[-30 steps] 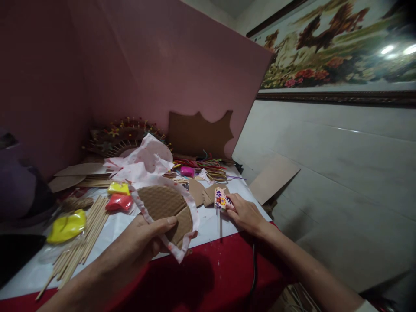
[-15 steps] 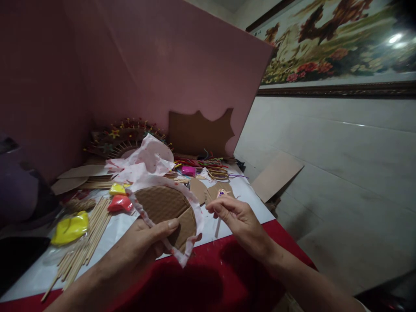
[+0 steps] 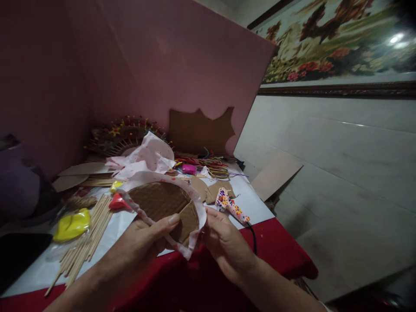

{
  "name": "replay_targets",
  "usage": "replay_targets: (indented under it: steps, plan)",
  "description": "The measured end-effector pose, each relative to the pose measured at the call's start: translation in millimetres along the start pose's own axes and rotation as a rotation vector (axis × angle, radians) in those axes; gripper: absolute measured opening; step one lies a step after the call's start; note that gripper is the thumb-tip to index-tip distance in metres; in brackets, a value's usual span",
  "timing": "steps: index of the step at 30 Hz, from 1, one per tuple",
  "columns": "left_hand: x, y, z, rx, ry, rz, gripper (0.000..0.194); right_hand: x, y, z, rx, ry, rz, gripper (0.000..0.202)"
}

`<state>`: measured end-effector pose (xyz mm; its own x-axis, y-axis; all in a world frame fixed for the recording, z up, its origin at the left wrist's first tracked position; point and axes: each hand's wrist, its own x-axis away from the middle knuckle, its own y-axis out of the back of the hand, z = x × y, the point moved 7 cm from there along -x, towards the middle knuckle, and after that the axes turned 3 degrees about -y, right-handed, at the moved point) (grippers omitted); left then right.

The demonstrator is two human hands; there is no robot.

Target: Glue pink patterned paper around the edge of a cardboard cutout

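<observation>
Between my hands is a rounded cardboard piece [image 3: 156, 197] with a pale spotted fabric edging folded over its rim. My left hand [image 3: 151, 236] grips its lower left, thumb pressed on the brown face and the other fingers behind. My right hand [image 3: 224, 242] is closed on the right edge of the fabric-edged piece; its fingertips are partly hidden behind it. Just beyond my right hand lies a flower-patterned glue gun [image 3: 231, 206] with a black cord. Behind the piece rests crumpled pink spotted fabric [image 3: 143, 156].
Wooden sticks [image 3: 92, 232] and a yellow clay packet [image 3: 72, 225] lie at left, near a red packet [image 3: 118, 202]. Scissors [image 3: 218, 172], a magenta packet [image 3: 189, 169] and cut cardboard [image 3: 199, 188] are farther back. A jagged cardboard sheet [image 3: 199, 132] leans against the pink panel [image 3: 169, 65].
My right hand has moved left from above the glue gun to the piece's right edge and taken hold there. The glue gun, partly covered before, now shows. My left hand keeps its grip.
</observation>
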<state>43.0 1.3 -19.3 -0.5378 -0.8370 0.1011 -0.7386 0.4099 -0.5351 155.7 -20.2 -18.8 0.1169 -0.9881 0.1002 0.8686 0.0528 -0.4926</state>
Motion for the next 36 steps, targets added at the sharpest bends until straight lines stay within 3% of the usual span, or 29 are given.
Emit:
replay_targets:
  steps: [5,9,18,24,27,32,36]
  plan:
    - [1.8,-6.3,-6.4,-0.019,-0.053,0.027,0.022,-0.2,-3.0,-5.0,-0.025,0.005,-0.004,0.019]
    - [-2.7,-1.4,-6.0,-0.061,-0.066,-0.004,0.023,1.2,-5.9,-3.9,-0.031,0.050,0.020,0.018]
    - [-2.5,4.1,1.4,-0.297,-0.049,0.043,0.025,1.4,-4.5,1.1,-0.054,0.089,-0.009,0.017]
    - [-0.1,-3.1,-2.7,-0.241,-0.070,0.013,0.023,-2.1,-4.9,-6.9,-0.066,0.137,-0.016,0.018]
    - [1.2,-7.2,-7.4,-0.228,-0.103,0.001,0.023,-0.7,-5.1,-4.0,0.015,0.240,-0.025,0.023]
    - [1.9,-8.9,-8.2,-0.235,-0.114,0.011,0.022,9.3,-3.7,10.0,0.367,0.514,-0.132,0.032]
    - [4.8,-8.7,-7.0,-0.289,-0.097,0.001,0.026,13.3,-4.6,11.0,0.519,0.574,-0.168,0.031]
